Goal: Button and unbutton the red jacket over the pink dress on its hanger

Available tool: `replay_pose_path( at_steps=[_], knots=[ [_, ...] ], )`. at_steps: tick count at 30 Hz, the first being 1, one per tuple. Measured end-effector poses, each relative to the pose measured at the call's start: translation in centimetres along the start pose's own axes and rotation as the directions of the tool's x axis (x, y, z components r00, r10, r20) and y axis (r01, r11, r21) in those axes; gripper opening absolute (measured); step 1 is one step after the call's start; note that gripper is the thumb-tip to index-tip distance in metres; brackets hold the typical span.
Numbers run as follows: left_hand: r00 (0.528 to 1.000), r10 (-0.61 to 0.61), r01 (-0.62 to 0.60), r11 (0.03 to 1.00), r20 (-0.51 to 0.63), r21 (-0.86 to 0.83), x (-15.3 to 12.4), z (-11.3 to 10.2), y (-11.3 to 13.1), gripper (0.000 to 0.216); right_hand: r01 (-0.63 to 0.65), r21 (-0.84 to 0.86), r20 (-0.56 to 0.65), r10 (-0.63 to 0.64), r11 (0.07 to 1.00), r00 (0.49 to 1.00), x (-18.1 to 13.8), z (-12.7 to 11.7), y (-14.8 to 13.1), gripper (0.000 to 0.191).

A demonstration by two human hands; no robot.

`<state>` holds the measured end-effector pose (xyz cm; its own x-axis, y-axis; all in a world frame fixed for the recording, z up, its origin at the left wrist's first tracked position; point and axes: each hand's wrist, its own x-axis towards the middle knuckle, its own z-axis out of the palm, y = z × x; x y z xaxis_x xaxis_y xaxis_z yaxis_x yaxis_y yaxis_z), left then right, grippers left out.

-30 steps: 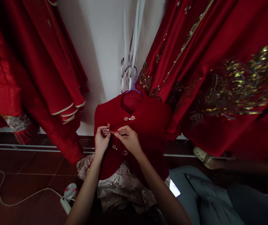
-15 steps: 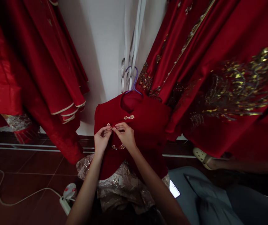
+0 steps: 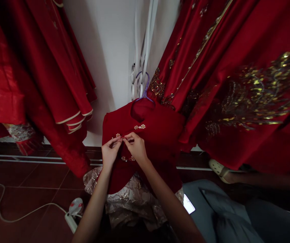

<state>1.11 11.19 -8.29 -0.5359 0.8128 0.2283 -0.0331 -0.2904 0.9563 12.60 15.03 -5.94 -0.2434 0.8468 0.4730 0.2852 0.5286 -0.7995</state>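
Note:
A small dark red garment (image 3: 160, 135) hangs in front of me on a purple hanger (image 3: 145, 88). Pearl-like clasps run down its front: one closed clasp (image 3: 140, 127) near the collar, another pair (image 3: 127, 158) lower down. My left hand (image 3: 110, 152) and my right hand (image 3: 135, 147) meet at the middle clasp (image 3: 121, 137), each pinching one side of it with thumb and fingers. Both hands press against the cloth. A pale gold, shiny skirt (image 3: 132, 202) spreads out below the red top.
Long red gowns hang at left (image 3: 46, 84) and right (image 3: 236, 84), the right one with gold embroidery. A white power strip (image 3: 72, 212) and its cable lie on the dark red tile floor. A lit phone (image 3: 189, 204) rests on grey cloth. A pale shoe (image 3: 219, 168) shows at right.
Both hands have moved up slightly from a lower spot on the garment's front to the middle clasp and now pinch it closer together.

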Motion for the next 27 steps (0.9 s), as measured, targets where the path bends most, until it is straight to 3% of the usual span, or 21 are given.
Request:
replay_pose_path(
  at_steps=[20,27],
  knots=[
    [0.999,0.045,-0.043,0.994,-0.019,0.098,0.1,-0.5,-0.2,0.024,-0.005,0.01,-0.031,0.005,1.0,0.999,-0.3,0.3,0.5,0.011],
    [0.996,0.022,-0.032,0.993,0.085,0.116,1.1,-0.9,-0.2,0.021,-0.004,-0.009,-0.074,0.003,1.0,0.997,-0.2,0.7,0.6,0.012]
  ],
)
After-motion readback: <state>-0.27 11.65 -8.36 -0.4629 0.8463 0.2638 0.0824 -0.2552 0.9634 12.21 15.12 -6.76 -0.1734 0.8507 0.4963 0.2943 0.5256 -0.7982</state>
